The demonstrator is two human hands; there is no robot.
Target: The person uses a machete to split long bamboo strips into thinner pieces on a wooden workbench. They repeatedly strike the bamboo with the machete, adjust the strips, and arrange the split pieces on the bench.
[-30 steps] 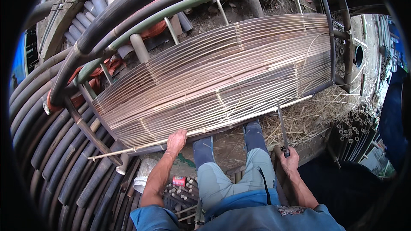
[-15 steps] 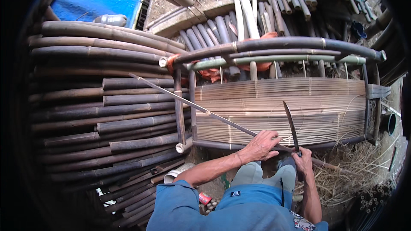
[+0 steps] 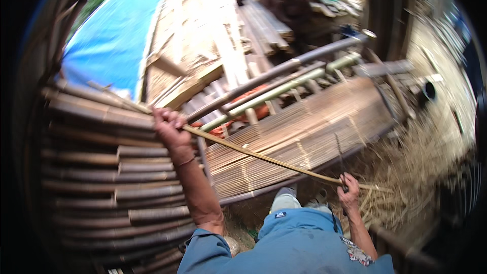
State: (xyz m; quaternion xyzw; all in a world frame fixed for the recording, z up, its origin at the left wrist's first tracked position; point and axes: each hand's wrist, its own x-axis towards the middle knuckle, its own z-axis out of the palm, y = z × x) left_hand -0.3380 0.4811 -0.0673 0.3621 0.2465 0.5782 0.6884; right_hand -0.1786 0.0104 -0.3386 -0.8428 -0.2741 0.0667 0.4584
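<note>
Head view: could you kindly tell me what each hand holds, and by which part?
The left hand grips a bamboo strip toward its upper-left end; the right hand holds a long knife by its handle.

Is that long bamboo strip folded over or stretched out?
Stretched out: the bamboo strip runs in one gently bent line between the left hand and the right hand.

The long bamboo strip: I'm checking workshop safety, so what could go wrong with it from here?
The right hand holds a knife close to the long bamboo strip; a slip could cut that hand. The bare left hand grips the strip, so a splinter might injure it. The strip's far end extends over stacked poles and might snag.
</note>
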